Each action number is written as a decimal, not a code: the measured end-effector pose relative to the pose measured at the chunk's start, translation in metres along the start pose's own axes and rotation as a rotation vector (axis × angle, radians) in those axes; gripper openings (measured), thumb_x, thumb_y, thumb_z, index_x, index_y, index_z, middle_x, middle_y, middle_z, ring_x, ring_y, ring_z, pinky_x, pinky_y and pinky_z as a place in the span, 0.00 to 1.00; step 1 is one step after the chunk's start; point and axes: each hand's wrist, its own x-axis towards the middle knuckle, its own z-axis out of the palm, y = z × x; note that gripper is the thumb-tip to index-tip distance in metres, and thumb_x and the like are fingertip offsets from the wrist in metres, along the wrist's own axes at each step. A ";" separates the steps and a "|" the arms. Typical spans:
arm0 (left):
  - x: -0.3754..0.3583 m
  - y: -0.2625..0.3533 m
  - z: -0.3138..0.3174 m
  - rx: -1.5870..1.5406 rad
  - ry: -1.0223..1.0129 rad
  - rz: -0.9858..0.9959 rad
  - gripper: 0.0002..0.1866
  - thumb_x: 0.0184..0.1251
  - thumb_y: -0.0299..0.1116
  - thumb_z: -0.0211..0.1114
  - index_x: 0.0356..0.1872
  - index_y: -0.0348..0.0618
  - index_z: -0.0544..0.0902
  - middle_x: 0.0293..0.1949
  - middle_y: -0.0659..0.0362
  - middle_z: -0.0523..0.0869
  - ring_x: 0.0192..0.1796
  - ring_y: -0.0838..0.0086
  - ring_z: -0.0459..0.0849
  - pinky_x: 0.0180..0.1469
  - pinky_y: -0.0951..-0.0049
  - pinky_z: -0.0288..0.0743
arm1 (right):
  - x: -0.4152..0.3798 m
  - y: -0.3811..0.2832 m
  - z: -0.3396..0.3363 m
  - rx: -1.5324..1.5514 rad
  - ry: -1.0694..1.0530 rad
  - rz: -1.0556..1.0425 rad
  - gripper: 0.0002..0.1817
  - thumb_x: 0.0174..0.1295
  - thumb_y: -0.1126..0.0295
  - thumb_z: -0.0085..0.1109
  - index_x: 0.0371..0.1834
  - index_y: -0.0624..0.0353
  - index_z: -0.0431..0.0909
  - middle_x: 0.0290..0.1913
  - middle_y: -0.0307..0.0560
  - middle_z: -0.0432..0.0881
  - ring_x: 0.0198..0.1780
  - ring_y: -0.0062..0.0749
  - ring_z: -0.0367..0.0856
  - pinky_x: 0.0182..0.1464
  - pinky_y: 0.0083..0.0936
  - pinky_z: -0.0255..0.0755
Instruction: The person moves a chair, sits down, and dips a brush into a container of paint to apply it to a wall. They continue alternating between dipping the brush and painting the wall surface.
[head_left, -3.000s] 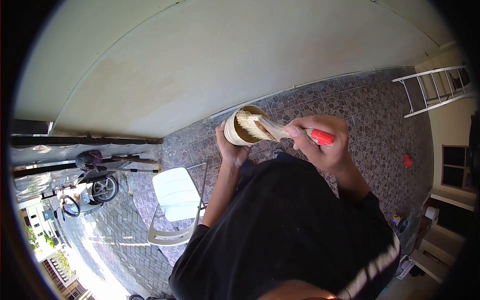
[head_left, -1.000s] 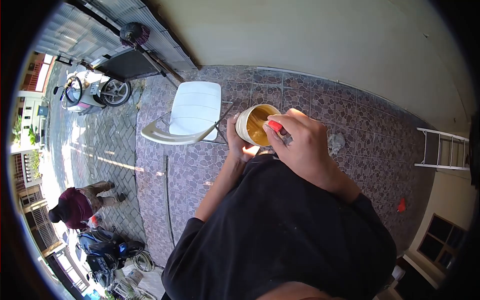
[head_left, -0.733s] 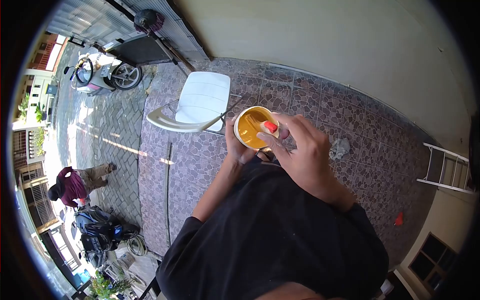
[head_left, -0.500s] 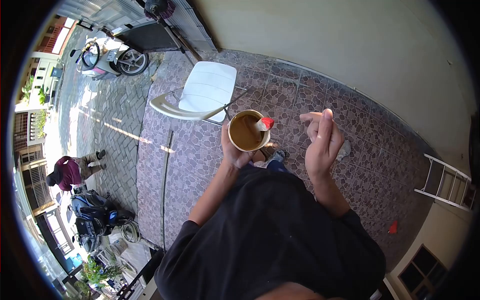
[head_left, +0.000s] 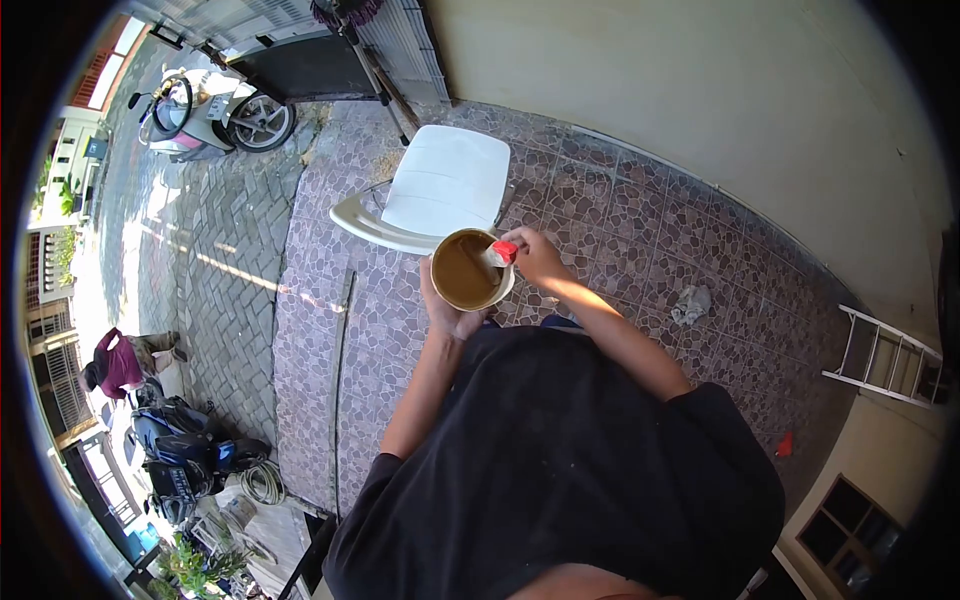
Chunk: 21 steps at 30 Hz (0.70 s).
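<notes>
My left hand [head_left: 450, 312] is wrapped round the side and underside of a round tub [head_left: 507, 288] of brown, paint-like liquid. A white handle with a red end [head_left: 505, 251] leans on the tub's right rim. Its lower part is down in the liquid, so the kind of tool cannot be made out. With fingers pinched, my right hand [head_left: 535, 256] grips the red end at the rim. The tub is held in front of my dark shirt, above the tiled floor.
A white chair [head_left: 450, 180] stands just beyond the tub. A plain wall [head_left: 680, 90] runs along the right, with a crumpled cloth [head_left: 691, 305] and a ladder [head_left: 882, 356] near it. Motorbikes [head_left: 185, 440] and a person in a maroon top [head_left: 120, 362] are on the left.
My right hand has come left from the open air to the tub and taken hold of the red end. The tub has shifted slightly left in view.
</notes>
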 end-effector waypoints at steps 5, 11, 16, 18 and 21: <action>-0.009 0.100 0.010 0.097 0.114 0.136 0.29 0.80 0.55 0.50 0.63 0.40 0.82 0.57 0.53 0.89 0.57 0.62 0.89 0.61 0.58 0.86 | 0.074 0.013 0.116 -0.303 -0.284 -0.367 0.16 0.75 0.62 0.58 0.50 0.65 0.85 0.43 0.63 0.89 0.48 0.55 0.87 0.55 0.48 0.79; -0.002 0.175 -0.025 0.072 0.039 0.073 0.30 0.82 0.56 0.48 0.64 0.41 0.81 0.60 0.54 0.88 0.59 0.63 0.88 0.64 0.59 0.83 | 0.113 0.005 0.185 -0.545 -0.567 0.088 0.42 0.82 0.38 0.37 0.50 0.72 0.86 0.53 0.75 0.86 0.62 0.65 0.84 0.67 0.53 0.75; 0.001 0.195 -0.024 0.054 -0.002 0.013 0.33 0.82 0.60 0.48 0.66 0.41 0.80 0.61 0.51 0.87 0.61 0.60 0.87 0.65 0.56 0.83 | 0.136 0.011 0.199 -0.535 -0.719 0.455 0.51 0.81 0.32 0.27 0.45 0.74 0.87 0.39 0.66 0.90 0.35 0.54 0.93 0.43 0.48 0.89; 0.016 0.201 -0.019 0.016 -0.064 -0.048 0.35 0.81 0.64 0.48 0.68 0.42 0.80 0.64 0.48 0.86 0.63 0.54 0.86 0.66 0.50 0.83 | 0.139 0.002 0.196 -0.453 -0.677 0.629 0.52 0.80 0.30 0.26 0.41 0.74 0.86 0.31 0.61 0.88 0.22 0.47 0.89 0.29 0.43 0.89; 0.022 0.204 -0.023 0.026 -0.054 -0.077 0.36 0.80 0.65 0.48 0.68 0.43 0.80 0.64 0.46 0.85 0.64 0.52 0.85 0.66 0.47 0.83 | 0.136 0.022 0.202 -0.612 -0.547 0.397 0.44 0.78 0.36 0.33 0.55 0.70 0.86 0.55 0.64 0.89 0.57 0.54 0.89 0.59 0.48 0.82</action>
